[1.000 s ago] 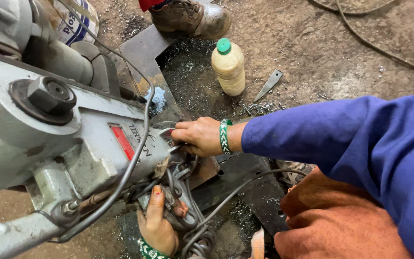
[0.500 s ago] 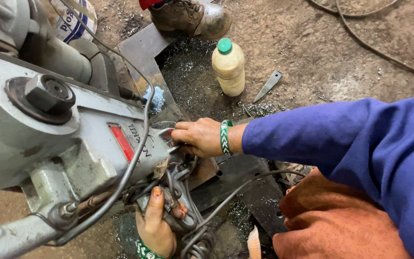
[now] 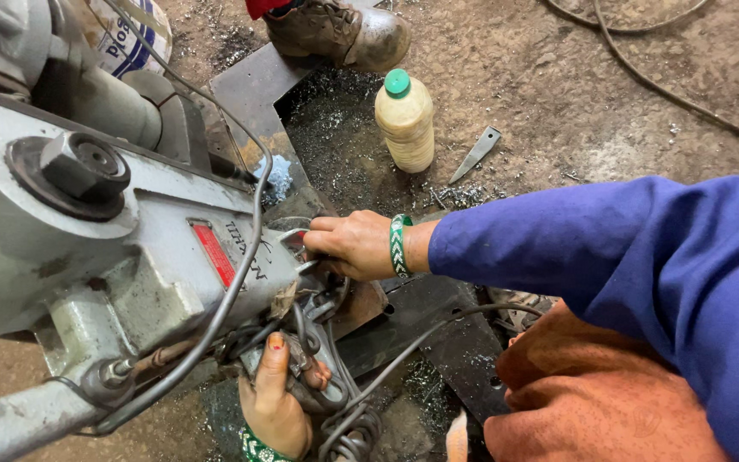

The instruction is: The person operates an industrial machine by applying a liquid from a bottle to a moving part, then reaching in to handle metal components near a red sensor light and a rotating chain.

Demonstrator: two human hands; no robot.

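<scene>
At frame centre the right hand (image 3: 355, 244) pinches a small fitting on the grey machine (image 3: 121, 257), fingers closed on it. Lower centre, the left hand (image 3: 275, 402) clamps a cable-wrapped metal part (image 3: 301, 364) under the machine. A capped pale bottle (image 3: 404, 120) stands upper centre on the gritty workshop floor (image 3: 558, 94), strewn with filings.

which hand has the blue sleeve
The right hand, reaching in to the grey machine; the left hand below shows only a green wristband.

Red rectangular label (image 3: 215, 254) on grey machine (image 3: 87, 257); green-capped cream bottle (image 3: 405, 121) on floor.
</scene>
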